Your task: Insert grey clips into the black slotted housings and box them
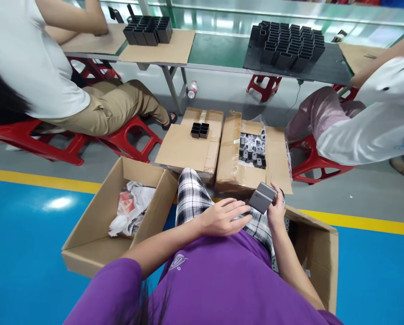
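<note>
My right hand (275,210) grips a dark grey box-shaped casing (262,197) above my lap, fingers along its right side. A pale line runs across the casing; I cannot tell whether it is one piece or two together. Just left of it, my left hand (227,216) lies palm down with its fingers stretched out, holding nothing. In front of my knees, a few black open-topped casings (199,130) stand grouped on a closed cardboard carton (178,146). Beside that, another carton (227,155) has an opening showing black parts (252,155) and clear plastic.
An open cardboard box (87,230) with crumpled paper (132,207) sits at my left; another open box (319,259) is at my right. Co-workers sit on red stools (134,135) on both sides. Black casings (291,45) stand on the bench (218,49) ahead. A bottle (192,89) is beneath it.
</note>
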`<action>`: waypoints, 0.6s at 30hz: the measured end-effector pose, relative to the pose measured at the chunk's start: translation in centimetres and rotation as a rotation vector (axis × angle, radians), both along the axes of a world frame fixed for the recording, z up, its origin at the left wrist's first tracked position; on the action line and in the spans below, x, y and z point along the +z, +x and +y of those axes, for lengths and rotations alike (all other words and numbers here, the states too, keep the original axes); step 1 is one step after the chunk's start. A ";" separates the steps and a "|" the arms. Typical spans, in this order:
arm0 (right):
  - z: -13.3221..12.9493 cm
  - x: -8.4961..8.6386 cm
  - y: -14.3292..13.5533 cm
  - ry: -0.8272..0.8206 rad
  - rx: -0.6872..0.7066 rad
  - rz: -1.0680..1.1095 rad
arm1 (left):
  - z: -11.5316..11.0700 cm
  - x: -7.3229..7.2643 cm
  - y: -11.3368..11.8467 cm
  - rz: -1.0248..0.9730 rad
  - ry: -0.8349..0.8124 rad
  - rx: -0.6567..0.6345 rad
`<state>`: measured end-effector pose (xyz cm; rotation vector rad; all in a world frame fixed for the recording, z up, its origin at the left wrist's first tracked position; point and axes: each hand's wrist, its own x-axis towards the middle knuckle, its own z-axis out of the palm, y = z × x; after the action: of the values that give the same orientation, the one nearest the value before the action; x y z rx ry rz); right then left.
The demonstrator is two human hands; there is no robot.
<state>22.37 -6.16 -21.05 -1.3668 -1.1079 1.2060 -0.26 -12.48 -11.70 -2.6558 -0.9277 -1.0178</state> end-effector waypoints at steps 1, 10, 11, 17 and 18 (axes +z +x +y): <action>0.0 0.0 0.1 0.008 0.000 -0.007 | 0.0 0.1 0.0 -0.005 0.001 -0.001; 0.4 1.0 -1.1 0.038 0.004 -0.054 | 0.5 0.0 -1.4 -0.040 -0.054 -0.021; 0.5 1.2 -1.4 0.038 0.013 -0.063 | 0.5 -0.2 -1.6 -0.041 -0.085 -0.023; 0.9 1.9 -2.2 0.034 0.062 -0.086 | 0.8 -0.7 -2.8 -0.078 -0.177 0.038; 0.9 2.1 -2.3 0.033 0.066 -0.085 | 0.8 -0.8 -2.9 -0.094 -0.166 0.060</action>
<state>20.02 -5.25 -18.97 -1.3765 -1.2364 1.1810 -3.14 -11.64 -12.46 -2.7136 -1.1514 -1.1055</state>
